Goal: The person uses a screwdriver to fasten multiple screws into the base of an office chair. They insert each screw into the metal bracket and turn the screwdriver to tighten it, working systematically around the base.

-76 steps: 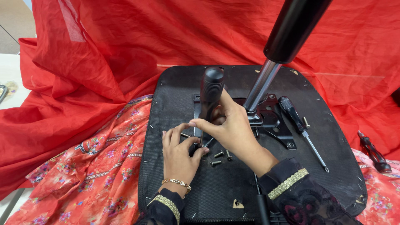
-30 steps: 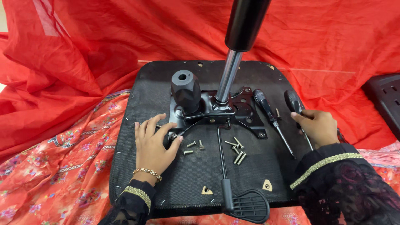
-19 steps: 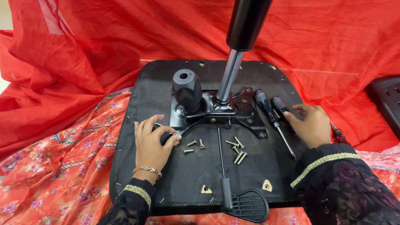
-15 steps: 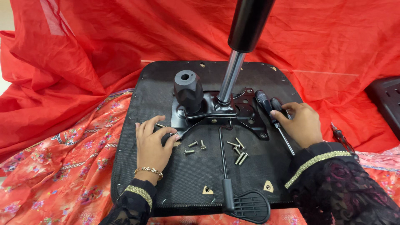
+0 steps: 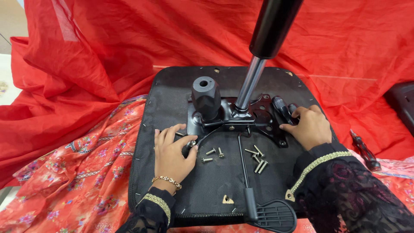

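A black upturned chair seat (image 5: 181, 86) lies on red cloth, with a metal mechanism plate (image 5: 261, 117) on it. From the plate rise a silver and black gas cylinder (image 5: 252, 82) and a black knob (image 5: 206, 97). My left hand (image 5: 171, 151) rests on the seat with fingers spread, its thumb and fingertips at a small shiny screw (image 5: 190, 143) by the plate's left corner. My right hand (image 5: 308, 126) curls over a black screwdriver handle (image 5: 280, 108) at the plate's right side. Several loose screws (image 5: 258, 159) lie between my hands.
A lever with a black paddle grip (image 5: 271, 214) runs toward the seat's near edge. Another screwdriver (image 5: 364, 150) lies on the cloth at right, near a black part (image 5: 403, 108) at the frame edge. Red cloth (image 5: 86, 64) and floral fabric (image 5: 64, 185) surround the seat.
My right hand reached out right, then came back in to the plate's right side with a screwdriver. The left hand stayed at the plate's left corner. The view shifted slightly.
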